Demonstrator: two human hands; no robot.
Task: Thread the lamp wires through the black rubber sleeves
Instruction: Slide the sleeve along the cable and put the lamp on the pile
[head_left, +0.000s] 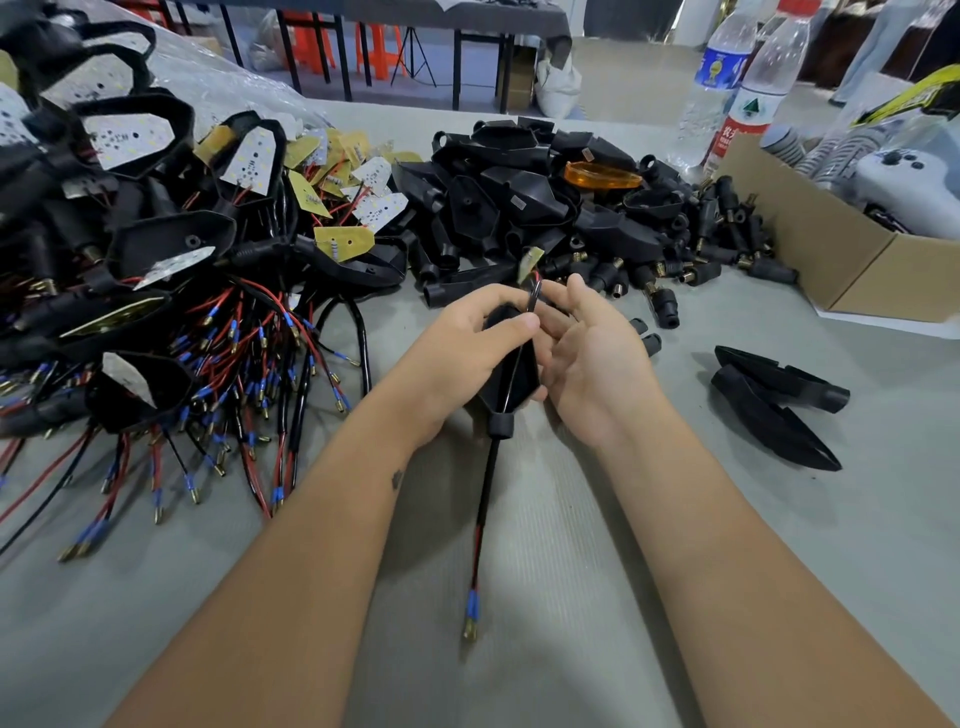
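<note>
On grey table (571, 597): wired lamp pile (130, 260) far left, empty housing pile (545, 208) centre-back. Mid-table, left hand (462, 353) grips black lamp housing (511, 379), thumb over it. Right hand (587, 353) cups its side, fingers loosely curled. Wire (480, 525) exits rubber sleeve (501, 425) toward camera, blue-tipped end resting on table.
</note>
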